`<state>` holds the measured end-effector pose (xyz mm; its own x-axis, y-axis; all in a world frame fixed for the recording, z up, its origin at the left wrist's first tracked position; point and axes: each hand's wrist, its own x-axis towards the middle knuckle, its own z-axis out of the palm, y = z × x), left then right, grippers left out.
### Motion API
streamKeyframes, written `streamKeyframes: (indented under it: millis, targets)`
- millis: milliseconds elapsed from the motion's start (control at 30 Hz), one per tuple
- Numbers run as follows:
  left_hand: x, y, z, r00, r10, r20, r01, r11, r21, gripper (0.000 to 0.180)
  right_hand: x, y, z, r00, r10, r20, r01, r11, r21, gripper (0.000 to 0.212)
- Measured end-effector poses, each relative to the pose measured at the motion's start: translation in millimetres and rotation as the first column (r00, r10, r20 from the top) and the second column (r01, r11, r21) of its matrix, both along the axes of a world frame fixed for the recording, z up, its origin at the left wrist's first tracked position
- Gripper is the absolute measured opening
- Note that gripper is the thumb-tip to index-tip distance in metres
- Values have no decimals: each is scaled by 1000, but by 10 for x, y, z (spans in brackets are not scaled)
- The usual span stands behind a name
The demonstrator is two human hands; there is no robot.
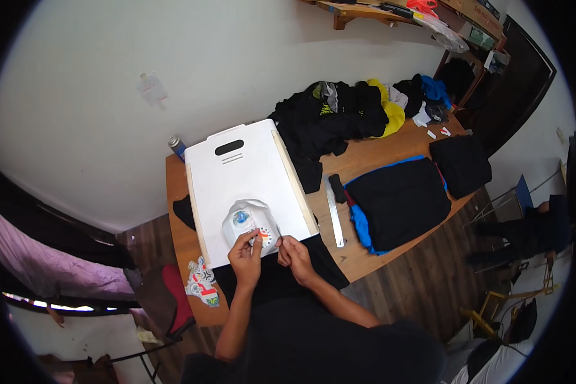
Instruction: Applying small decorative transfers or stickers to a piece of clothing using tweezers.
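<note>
Left hand (244,258) and right hand (294,256) pinch near each other

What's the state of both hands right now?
Left hand: closed, pinching a printed piece.
Right hand: closed, fingers curled; whether it holds anything cannot be told.

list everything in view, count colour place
wooden table: 1, brown, centre
flat rectangular board: 1, white, table's left
crumpled printed sheet: 1, whitish, over board's near end
cylindrical can: 1, grey-blue, left of board
cut-out pieces: several, multicoloured, table's near left
straight ruler: 1, silver, right of board
folded garment pile: 1, mostly black, right of ruler
folded cloth bundle: 1, black, table's right end
tangled clothes heap: 1, multicoloured, table's far side
wooden shelf: 1, brown, top right
taped paper: 1, white, upper left
hanging curtain: 1, pink, left
other person: 1, dark clothes, right
left grip: 1, bare, pinching sheet
right grip: 1, bare, at sheet's right edge
</note>
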<state>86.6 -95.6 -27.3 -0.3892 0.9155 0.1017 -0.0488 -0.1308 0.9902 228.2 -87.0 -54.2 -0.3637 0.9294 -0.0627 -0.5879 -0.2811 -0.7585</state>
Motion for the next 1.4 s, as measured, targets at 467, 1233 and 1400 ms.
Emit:
streamKeyframes:
  millis: [467, 1233, 1400]
  targets:
    - [229, -117, -25, 999, -33, 14, 33, 998, -62, 24, 261, -221, 40, 996, -73, 54, 77, 994, -73, 22]
    - [249, 340, 116, 999, -31, 14, 31, 1000, 4, 22, 233, 124, 87, 990, -91, 109, 85, 995, 61, 34]
    - [322, 424, 312, 999, -47, 23, 47, 999, 23, 25, 271, 191, 173, 985, -130, 116, 117, 987, 112, 34]
